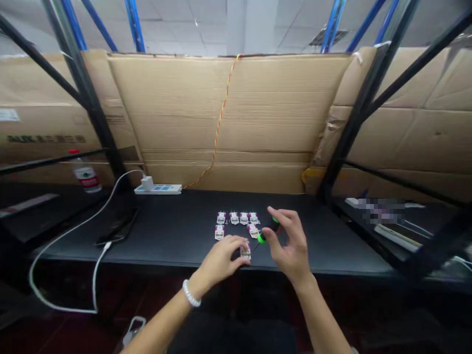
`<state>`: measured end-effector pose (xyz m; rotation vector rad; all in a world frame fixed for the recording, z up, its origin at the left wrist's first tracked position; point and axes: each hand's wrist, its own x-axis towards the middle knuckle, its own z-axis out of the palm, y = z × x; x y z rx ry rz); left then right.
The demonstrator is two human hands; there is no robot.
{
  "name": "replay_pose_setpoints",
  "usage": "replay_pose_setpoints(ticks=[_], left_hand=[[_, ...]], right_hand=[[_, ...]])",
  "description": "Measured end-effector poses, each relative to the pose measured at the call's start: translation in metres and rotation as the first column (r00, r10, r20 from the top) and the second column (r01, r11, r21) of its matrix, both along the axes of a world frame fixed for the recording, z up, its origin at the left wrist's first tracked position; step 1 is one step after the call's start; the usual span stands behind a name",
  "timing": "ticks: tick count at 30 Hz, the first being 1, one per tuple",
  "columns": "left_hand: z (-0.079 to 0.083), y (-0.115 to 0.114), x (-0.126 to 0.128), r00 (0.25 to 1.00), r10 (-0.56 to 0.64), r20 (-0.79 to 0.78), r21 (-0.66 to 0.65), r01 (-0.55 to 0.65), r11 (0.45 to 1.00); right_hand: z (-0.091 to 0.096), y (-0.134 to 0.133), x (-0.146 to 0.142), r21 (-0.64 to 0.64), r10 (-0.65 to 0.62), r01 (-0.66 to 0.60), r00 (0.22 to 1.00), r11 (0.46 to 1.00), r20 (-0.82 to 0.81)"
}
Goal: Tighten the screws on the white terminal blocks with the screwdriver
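My left hand (225, 256) is closed around a small white-and-purple part (245, 251) near the front edge of the black table. In my right hand (291, 246) is a screwdriver with a black and green handle (262, 238). Its thin shaft points down and left, close beside the held part; whether the tip touches it I cannot tell. Just behind, a similar white-and-purple part (252, 230) lies loose, with another (219, 232) to its left. Several more like them, such as one part (234, 218), form a row farther back. Their exact kind is too small to make out.
A white power strip (162, 189) with a plugged-in charger sits at the back left. Its white cable (70, 231) loops past the table's front edge to a phone (120, 227). A water bottle (86, 175) stands far left. Cardboard (265, 113) walls the back, between dark metal posts.
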<state>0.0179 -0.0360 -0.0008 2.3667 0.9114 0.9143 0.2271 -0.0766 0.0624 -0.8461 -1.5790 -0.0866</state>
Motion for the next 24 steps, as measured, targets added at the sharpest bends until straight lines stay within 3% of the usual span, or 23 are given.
replay_pose_setpoints(ticks=[5, 10, 16, 21, 24], left_hand=[[-0.0008, 0.0003, -0.0004, 1.0, -0.003, 0.002, 0.002, 0.003, 1.0], [-0.0007, 0.0, -0.0015, 1.0, -0.002, 0.0, 0.005, 0.002, 1.0], [-0.001, 0.0007, -0.0009, 1.0, -0.005, 0.002, 0.017, 0.005, 1.0], [-0.0001, 0.0, -0.0008, 1.0, 0.002, -0.011, 0.025, -0.001, 1.0], [0.0002, -0.0004, -0.0011, 1.0, 0.001, -0.01, 0.017, -0.001, 1.0]], right_hand=[[-0.0005, -0.0019, 0.0008, -0.156, 0.21, -0.214, 0.977, 0.964, -0.047], [0.0006, -0.0019, 0.0025, -0.023, 0.018, -0.018, 1.0, 1.0, -0.025], [-0.0018, -0.0019, 0.0016, -0.164, 0.206, -0.21, 0.978, 0.964, -0.041], [0.004, -0.004, -0.0003, 0.022, -0.012, 0.012, 1.0, 1.0, 0.014], [0.0029, -0.005, -0.003, -0.01, 0.036, -0.036, 0.999, 0.999, 0.016]])
